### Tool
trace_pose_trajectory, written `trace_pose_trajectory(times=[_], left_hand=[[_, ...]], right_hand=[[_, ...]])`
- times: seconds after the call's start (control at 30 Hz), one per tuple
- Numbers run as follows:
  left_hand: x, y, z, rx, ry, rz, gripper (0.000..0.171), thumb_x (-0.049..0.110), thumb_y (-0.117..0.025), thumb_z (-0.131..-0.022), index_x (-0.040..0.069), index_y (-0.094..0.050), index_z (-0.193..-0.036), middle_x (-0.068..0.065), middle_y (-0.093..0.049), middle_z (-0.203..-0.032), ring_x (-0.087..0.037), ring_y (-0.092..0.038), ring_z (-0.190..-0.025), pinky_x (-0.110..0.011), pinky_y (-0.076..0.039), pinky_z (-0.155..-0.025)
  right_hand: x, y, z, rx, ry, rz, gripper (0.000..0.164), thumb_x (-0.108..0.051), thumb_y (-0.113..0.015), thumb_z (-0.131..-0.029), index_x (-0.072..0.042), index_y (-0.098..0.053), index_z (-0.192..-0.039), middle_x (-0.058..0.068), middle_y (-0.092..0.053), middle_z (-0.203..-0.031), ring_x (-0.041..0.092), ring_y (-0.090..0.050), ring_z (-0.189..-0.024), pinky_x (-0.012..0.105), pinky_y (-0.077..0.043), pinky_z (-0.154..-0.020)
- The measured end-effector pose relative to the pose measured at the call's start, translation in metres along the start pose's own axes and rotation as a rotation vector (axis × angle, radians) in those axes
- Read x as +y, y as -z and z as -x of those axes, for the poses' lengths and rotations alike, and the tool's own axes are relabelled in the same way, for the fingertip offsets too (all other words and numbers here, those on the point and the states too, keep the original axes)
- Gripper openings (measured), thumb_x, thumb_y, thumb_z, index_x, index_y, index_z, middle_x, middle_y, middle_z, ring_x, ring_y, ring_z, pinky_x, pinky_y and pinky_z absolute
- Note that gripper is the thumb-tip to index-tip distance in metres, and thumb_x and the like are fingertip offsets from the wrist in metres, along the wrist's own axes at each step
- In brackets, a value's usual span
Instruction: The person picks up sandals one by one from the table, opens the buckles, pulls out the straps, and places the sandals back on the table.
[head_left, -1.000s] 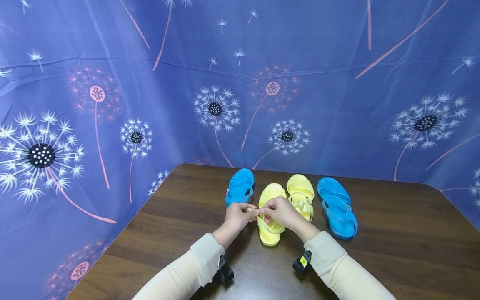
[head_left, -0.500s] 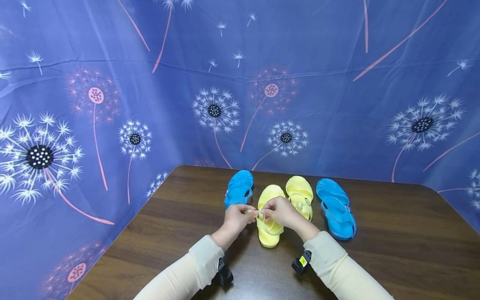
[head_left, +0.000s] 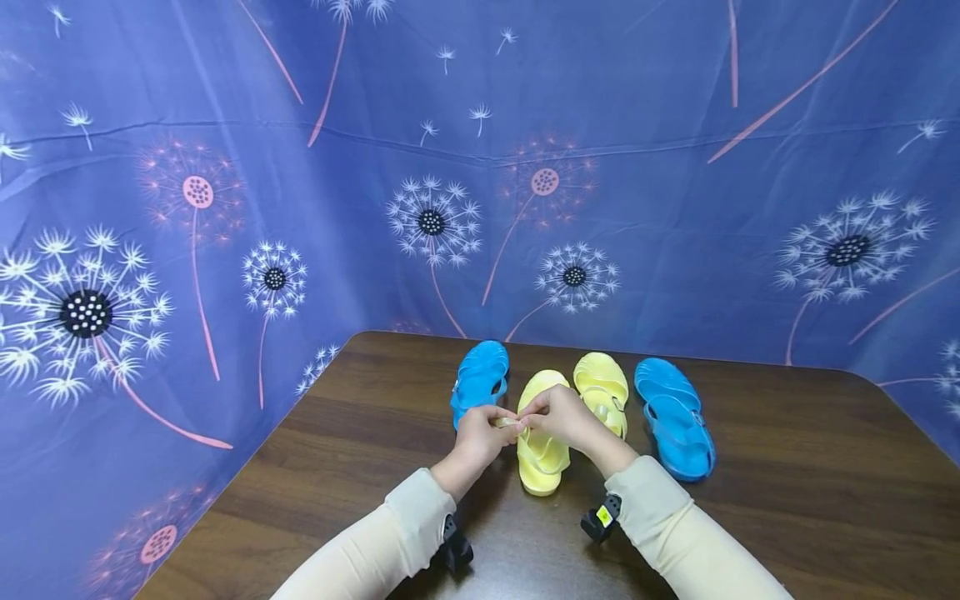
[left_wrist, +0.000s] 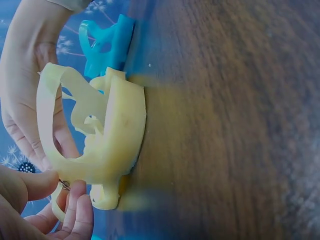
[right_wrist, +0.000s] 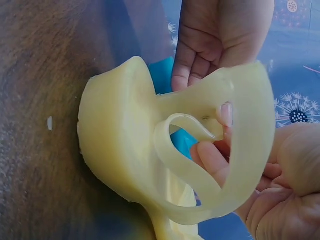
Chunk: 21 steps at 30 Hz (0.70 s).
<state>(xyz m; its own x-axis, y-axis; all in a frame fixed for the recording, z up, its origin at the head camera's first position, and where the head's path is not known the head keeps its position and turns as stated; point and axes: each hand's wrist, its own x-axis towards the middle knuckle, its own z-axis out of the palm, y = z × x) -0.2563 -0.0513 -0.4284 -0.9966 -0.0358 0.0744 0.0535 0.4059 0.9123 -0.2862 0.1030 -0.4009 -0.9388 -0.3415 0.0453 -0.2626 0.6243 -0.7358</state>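
Two yellow sandals stand on the table; the nearer yellow sandal (head_left: 542, 482) is between my hands, toe pointing away. With thumb and fingers, my left hand (head_left: 480, 433) pinches the ankle strap on the sandal's left side. A small metal buckle (left_wrist: 65, 185) shows at those fingertips in the left wrist view, beside a curled strap end (left_wrist: 56, 206). My right hand (head_left: 567, 415) reaches over the sandal and pinches the strap close to the buckle. In the right wrist view the heel strap (right_wrist: 255, 125) partly hides the right fingertips.
The other yellow sandal (head_left: 600, 371) stands just right of the hands. A blue sandal (head_left: 482, 371) is behind my left hand, another blue sandal (head_left: 681, 433) at the far right. A patterned blue cloth (head_left: 660, 183) hangs behind the brown wooden table (head_left: 810, 483).
The fingertips of both hands have drawn together at the strap, where a small gap showed half a second ago. The sandals keep their places.
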Motion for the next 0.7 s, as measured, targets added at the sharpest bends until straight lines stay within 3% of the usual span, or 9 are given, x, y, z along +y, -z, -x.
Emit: trace_pose_trajectory(times=[0.1, 0.37, 0.5, 0.7], left_hand=[[0.001, -0.001, 0.001, 0.001, 0.005, 0.001, 0.012, 0.009, -0.075, -0.083, 0.0, -0.073, -0.09, -0.007, -0.067, -0.069, -0.012, -0.061, -0.06, -0.023, -0.051, -0.055], [0.003, -0.002, 0.0, -0.005, 0.028, 0.007, 0.014, 0.013, -0.075, -0.084, 0.001, -0.074, -0.091, -0.006, -0.067, -0.07, -0.023, -0.067, -0.067, -0.025, -0.053, -0.057], [0.0, -0.001, 0.001, -0.003, 0.037, 0.081, 0.014, 0.008, -0.074, -0.084, -0.003, -0.071, -0.091, -0.009, -0.066, -0.07, -0.024, -0.068, -0.066, -0.032, -0.057, -0.062], [-0.004, 0.003, 0.003, 0.013, 0.041, 0.148, 0.015, 0.006, -0.073, -0.085, -0.007, -0.069, -0.091, -0.012, -0.066, -0.07, -0.027, -0.069, -0.065, -0.037, -0.059, -0.066]], right_hand=[[0.001, -0.001, 0.001, 0.009, 0.003, -0.012, 0.008, -0.007, -0.07, -0.088, -0.005, -0.077, -0.086, 0.004, -0.074, -0.079, 0.014, -0.067, -0.07, 0.027, -0.055, -0.061], [0.007, -0.003, 0.006, 0.035, -0.002, -0.054, 0.01, -0.009, -0.068, -0.09, -0.005, -0.075, -0.084, 0.003, -0.072, -0.075, 0.013, -0.067, -0.066, 0.027, -0.055, -0.061], [0.01, -0.006, 0.009, 0.05, -0.019, -0.103, 0.009, -0.006, -0.068, -0.089, -0.001, -0.074, -0.085, 0.006, -0.073, -0.078, 0.015, -0.07, -0.067, 0.027, -0.057, -0.062], [0.017, -0.005, 0.013, 0.114, -0.041, -0.063, 0.008, -0.005, -0.069, -0.088, -0.001, -0.074, -0.084, 0.005, -0.071, -0.071, 0.011, -0.066, -0.067, 0.023, -0.05, -0.058]])
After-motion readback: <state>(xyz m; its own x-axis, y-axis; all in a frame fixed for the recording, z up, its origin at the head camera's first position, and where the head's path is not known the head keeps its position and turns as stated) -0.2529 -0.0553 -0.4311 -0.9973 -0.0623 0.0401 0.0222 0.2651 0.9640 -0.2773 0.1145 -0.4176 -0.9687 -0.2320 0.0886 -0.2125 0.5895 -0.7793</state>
